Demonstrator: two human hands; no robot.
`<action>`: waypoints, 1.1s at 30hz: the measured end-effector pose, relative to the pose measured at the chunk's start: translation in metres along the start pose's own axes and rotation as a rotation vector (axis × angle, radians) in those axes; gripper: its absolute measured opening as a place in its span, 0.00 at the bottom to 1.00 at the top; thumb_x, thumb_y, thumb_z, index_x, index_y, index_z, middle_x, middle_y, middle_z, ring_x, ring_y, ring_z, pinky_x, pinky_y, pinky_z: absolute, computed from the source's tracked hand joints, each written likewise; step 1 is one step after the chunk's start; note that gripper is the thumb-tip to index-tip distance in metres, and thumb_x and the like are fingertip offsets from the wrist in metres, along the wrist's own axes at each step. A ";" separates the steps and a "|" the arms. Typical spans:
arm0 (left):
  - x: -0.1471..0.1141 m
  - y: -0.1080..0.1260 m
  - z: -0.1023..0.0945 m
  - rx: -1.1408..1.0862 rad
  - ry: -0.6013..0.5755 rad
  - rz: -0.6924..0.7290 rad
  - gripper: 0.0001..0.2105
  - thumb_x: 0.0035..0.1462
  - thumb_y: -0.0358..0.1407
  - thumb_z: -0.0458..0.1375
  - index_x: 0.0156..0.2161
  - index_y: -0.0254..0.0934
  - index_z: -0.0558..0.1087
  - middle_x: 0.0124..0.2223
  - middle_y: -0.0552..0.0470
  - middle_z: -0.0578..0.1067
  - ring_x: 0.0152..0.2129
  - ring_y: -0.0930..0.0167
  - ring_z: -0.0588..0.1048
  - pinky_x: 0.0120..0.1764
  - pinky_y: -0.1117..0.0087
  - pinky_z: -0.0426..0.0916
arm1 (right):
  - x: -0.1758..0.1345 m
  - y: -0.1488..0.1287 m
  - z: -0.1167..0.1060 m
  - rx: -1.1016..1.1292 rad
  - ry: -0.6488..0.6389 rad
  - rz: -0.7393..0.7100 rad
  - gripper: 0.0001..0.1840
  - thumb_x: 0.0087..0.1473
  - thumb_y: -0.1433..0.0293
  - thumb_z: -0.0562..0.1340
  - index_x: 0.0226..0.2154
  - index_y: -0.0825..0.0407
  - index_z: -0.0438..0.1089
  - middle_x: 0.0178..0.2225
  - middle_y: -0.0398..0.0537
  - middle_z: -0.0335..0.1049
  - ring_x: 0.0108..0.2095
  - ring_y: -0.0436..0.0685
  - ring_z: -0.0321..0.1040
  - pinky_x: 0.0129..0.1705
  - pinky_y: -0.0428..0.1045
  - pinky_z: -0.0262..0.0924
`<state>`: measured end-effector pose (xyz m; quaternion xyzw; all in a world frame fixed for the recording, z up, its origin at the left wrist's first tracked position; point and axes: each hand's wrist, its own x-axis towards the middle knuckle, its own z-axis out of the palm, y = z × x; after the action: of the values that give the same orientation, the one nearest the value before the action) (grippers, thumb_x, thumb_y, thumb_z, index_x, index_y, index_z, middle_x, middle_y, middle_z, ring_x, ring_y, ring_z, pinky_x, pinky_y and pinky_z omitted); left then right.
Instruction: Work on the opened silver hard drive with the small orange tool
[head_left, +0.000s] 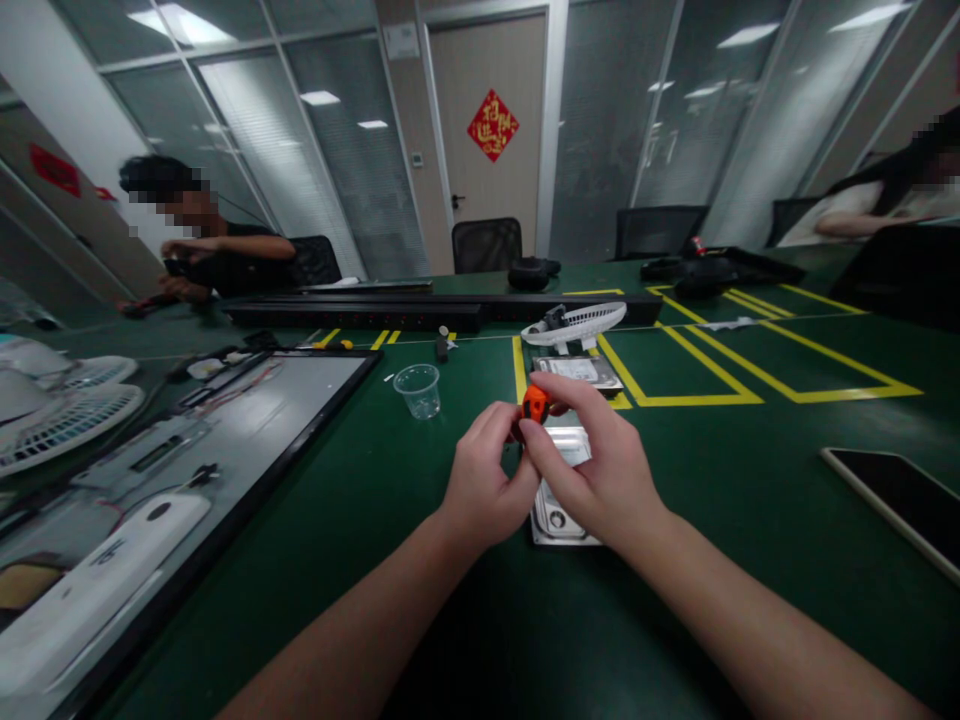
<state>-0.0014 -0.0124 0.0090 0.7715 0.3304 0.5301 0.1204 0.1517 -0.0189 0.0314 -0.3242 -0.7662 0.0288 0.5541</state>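
Both hands meet above a silver hard drive point(559, 518) that lies on the green table, partly covered by my fingers. Between the thumb and fingers of my right hand point(604, 455) is an orange-and-black screwdriver point(535, 403), its handle end pointing up. My left hand point(487, 475) is closed against the screwdriver's lower left side, fingers bent around it; its shaft and tip are hidden. Just beyond the hands lies a second hard drive point(581, 373), label side up.
A clear plastic cup point(418, 390) stands left of my hands. Further left lies a large opened panel point(247, 425) with a white device point(112, 580) on it. A white fan grille point(585, 325) is behind the drives, a phone point(900, 500) at right. Two people sit across the table.
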 end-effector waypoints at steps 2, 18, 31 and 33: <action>0.000 -0.001 0.000 0.001 -0.005 0.006 0.04 0.63 0.27 0.55 0.41 0.38 0.67 0.37 0.52 0.70 0.33 0.69 0.69 0.37 0.68 0.64 | 0.000 0.000 0.000 0.000 0.006 0.005 0.21 0.63 0.70 0.64 0.58 0.46 0.65 0.48 0.50 0.75 0.46 0.60 0.74 0.50 0.58 0.72; 0.000 -0.007 0.003 0.006 -0.034 0.030 0.02 0.68 0.31 0.54 0.40 0.38 0.68 0.37 0.50 0.72 0.34 0.68 0.71 0.37 0.67 0.65 | -0.001 -0.002 -0.001 0.033 -0.041 -0.015 0.26 0.66 0.72 0.59 0.65 0.50 0.62 0.55 0.55 0.74 0.54 0.60 0.73 0.55 0.56 0.70; 0.000 -0.005 0.005 0.026 0.011 0.025 0.03 0.64 0.30 0.57 0.39 0.38 0.67 0.35 0.54 0.70 0.31 0.71 0.69 0.34 0.70 0.63 | 0.000 -0.002 -0.001 0.014 -0.022 -0.003 0.23 0.65 0.71 0.61 0.61 0.48 0.64 0.51 0.53 0.75 0.50 0.60 0.74 0.52 0.57 0.71; 0.000 -0.005 0.005 0.026 0.021 0.020 0.04 0.63 0.29 0.59 0.39 0.38 0.67 0.35 0.54 0.70 0.31 0.71 0.69 0.34 0.71 0.63 | 0.000 -0.001 -0.001 0.009 -0.011 -0.008 0.22 0.65 0.71 0.61 0.60 0.48 0.65 0.50 0.52 0.75 0.48 0.60 0.74 0.52 0.57 0.71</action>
<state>0.0015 -0.0079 0.0040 0.7708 0.3309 0.5349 0.1015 0.1518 -0.0200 0.0323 -0.3183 -0.7705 0.0318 0.5514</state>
